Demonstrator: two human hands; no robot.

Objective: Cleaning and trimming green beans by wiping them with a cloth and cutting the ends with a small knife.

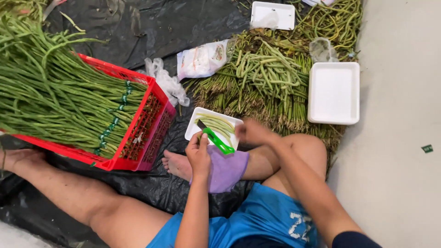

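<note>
The left hand (198, 154) is gripping a green knife (215, 138) over the near edge of a white tray (195, 120) of cut beans (218, 124). The right hand (252, 132), blurred, is touching the tray's right edge; its grip cannot be told. A red crate (147, 133) is crowding the left; bare floor (399, 160) is lying open rightward.

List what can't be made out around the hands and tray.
- Head view: right hand is motion-blurred; its grip is unclear.
- Knife: blade tip too small, partly behind left hand.
- Tray: near edge hidden by both hands.
- Crate: cut off at left edge.
</note>
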